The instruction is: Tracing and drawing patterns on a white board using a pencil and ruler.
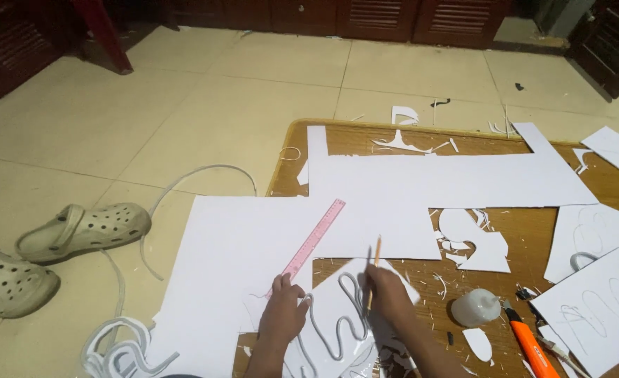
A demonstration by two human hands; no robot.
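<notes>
- The right hand (388,294), low in the middle of the frame, is pinching a pencil (374,273) in closed fingers, with the tip coming down on a white sheet (337,294).
- The left hand (283,315) is pressing flat beside it — fingers spread, gripping nothing — on that same sheet, just at the lower end of a pink ruler (314,239).
- A grey wavy strip (337,329) is lying on the sheet between the two hands, and the pencil is working right along its edge.
- To my eye the tracing is going best if the left hand is bearing down close to the strip, so it is not sliding, and the pencil is hugging the curve upright rather than leaning under it.
- The large white board (421,185) is spreading across the middle of the wooden table (365,133), overhanging its left edge.
- Containers — only one that I can make out: a small white bottle (474,308) lying at the lower right beside an orange cutter (530,343); what is in it, I cannot tell.
- Two pale clogs (78,231) are sitting on the tiled floor (183,105) at the left.
</notes>
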